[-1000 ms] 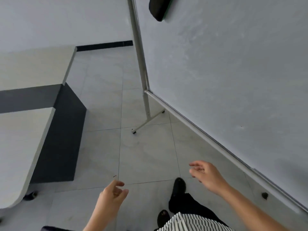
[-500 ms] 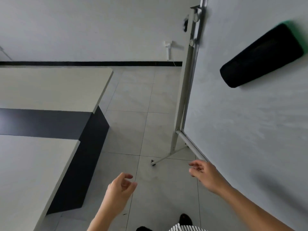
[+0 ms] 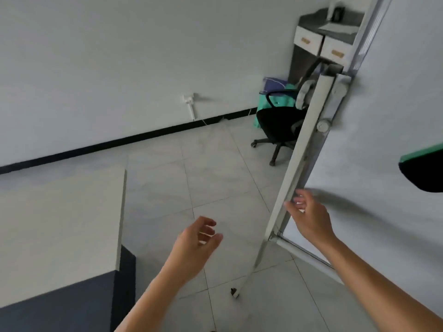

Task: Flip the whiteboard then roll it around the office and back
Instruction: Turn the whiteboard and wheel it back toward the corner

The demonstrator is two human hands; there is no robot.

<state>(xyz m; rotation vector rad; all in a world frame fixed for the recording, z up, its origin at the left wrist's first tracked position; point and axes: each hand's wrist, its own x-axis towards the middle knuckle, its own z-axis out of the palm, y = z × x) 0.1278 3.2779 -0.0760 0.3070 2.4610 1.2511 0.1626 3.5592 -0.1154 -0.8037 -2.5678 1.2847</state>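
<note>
Nearest, the left hand (image 3: 196, 240) hangs open and empty, well left of the stand post (image 3: 294, 173). The right hand (image 3: 309, 216) has risen from low beside the whiteboard (image 3: 383, 130) to the post, fingers loosely spread, touching or nearly so; no firm hold shows. Likely the reach before flipping. Beyond the post stands an office chair (image 3: 275, 123).
</note>
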